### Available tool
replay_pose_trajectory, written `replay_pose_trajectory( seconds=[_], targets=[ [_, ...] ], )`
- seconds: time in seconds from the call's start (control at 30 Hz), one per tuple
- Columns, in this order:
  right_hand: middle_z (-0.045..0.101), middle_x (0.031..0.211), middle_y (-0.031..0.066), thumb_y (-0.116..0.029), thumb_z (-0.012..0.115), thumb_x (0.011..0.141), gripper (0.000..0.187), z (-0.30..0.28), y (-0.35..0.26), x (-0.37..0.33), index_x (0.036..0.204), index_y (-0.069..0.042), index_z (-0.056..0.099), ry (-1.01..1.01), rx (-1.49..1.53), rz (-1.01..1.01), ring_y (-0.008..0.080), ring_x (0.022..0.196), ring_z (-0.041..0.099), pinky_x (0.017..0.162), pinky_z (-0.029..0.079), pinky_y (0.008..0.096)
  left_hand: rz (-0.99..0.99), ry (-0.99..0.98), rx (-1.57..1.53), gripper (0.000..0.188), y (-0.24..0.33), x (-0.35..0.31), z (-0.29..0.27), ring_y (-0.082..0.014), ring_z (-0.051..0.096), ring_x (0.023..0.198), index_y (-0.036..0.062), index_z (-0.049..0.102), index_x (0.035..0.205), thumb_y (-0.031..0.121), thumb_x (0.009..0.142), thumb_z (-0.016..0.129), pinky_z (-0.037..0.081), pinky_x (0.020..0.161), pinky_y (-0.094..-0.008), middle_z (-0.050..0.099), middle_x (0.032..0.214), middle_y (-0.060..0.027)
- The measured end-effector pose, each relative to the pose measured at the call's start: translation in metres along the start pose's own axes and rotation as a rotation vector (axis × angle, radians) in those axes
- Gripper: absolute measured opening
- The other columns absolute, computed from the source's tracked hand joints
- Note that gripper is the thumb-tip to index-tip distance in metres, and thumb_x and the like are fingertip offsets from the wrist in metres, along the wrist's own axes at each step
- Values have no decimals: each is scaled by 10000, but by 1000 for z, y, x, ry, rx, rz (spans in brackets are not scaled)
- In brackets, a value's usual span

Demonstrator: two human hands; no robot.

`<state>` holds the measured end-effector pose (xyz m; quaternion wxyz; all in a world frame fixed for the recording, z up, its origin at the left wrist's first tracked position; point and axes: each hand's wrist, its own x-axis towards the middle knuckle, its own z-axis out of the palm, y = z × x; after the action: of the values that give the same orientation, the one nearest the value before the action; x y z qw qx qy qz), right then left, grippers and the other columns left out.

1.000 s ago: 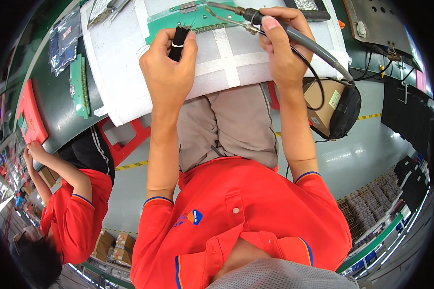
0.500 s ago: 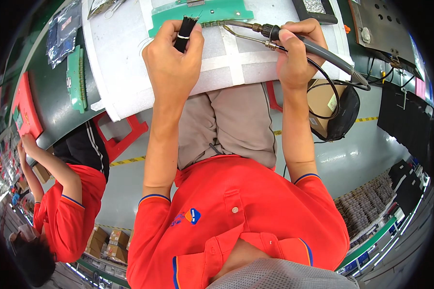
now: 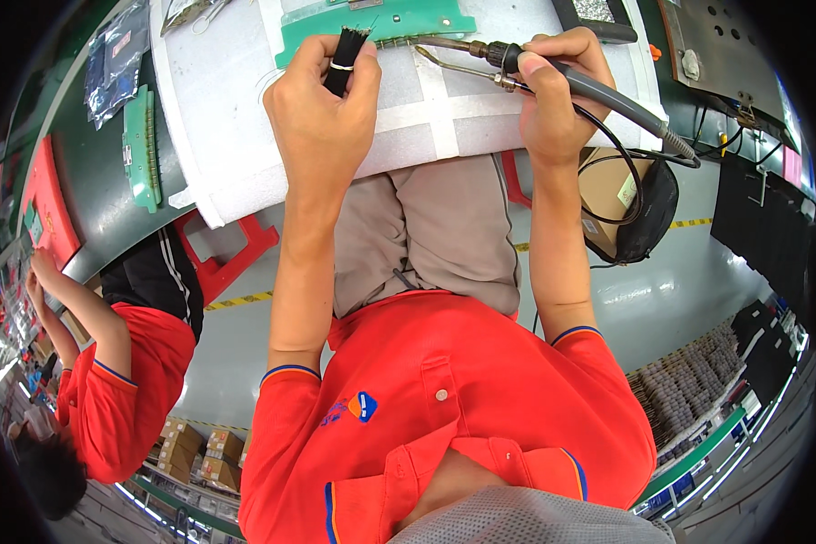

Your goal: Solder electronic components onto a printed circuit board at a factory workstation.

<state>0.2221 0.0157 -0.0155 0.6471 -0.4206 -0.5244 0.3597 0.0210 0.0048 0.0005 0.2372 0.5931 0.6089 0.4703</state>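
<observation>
Yr L hand point(image 3: 322, 109) grips blk tied wire bundle point(image 3: 344, 60) by green board point(image 3: 399, 22) on wht pad point(image 3: 222, 118); yr R hand point(image 3: 558, 104) grips soldering iron point(image 3: 603, 91), tip at board's near edge, contact unclear.

Between my left fingers point(image 3: 365, 80), the slim bundle of wires point(image 3: 352, 42) is black, ringed by a white band point(image 3: 341, 66). Past those fingertips, the long, flat board point(image 3: 422, 20) is green, edged with brassy pins point(image 3: 397, 42). In my right fingers point(image 3: 541, 78), the pen-shaped soldering iron point(image 3: 600, 92) is dark grey with a brownish metal tip point(image 3: 441, 42). Below them, the whitish foam mat point(image 3: 218, 118) is crossed by creamy tape point(image 3: 441, 118).
</observation>
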Motion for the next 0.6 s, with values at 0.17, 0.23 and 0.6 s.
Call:
replay_pose_trajectory(
  seconds=[0.17, 0.23, 0.6],
  targets=[
    [570, 740, 101, -17, 575, 757, 87, 0, 4, -2, 818, 31, 535, 74, 141, -39, 103, 614, 506, 594, 442, 220, -15, -10, 5, 174, 2, 0, -1, -113, 554, 511, -38, 633, 829, 127, 836, 690, 430, 508, -261, 635, 621, -76],
    [568, 744, 106, -11, 567, 757, 84, 0, 4, -1, 819, 34, 532, 85, 147, -41, 107, 618, 508, 606, 446, 221, -26, -16, 5, 175, 1, 0, -1, -111, 557, 518, -38, 634, 834, 128, 837, 691, 432, 512, -260, 638, 628, -79],
    [555, 731, 112, -19, 540, 732, 73, 3, -1, -2, 774, 40, 530, 214, 135, -33, 119, 591, 500, 580, 455, 234, -79, 64, -77, 132, 27, 2, -21, -35, 509, 603, -23, 634, 860, 97, 869, 686, 403, 529, -190, 594, 674, 8]
  ],
)
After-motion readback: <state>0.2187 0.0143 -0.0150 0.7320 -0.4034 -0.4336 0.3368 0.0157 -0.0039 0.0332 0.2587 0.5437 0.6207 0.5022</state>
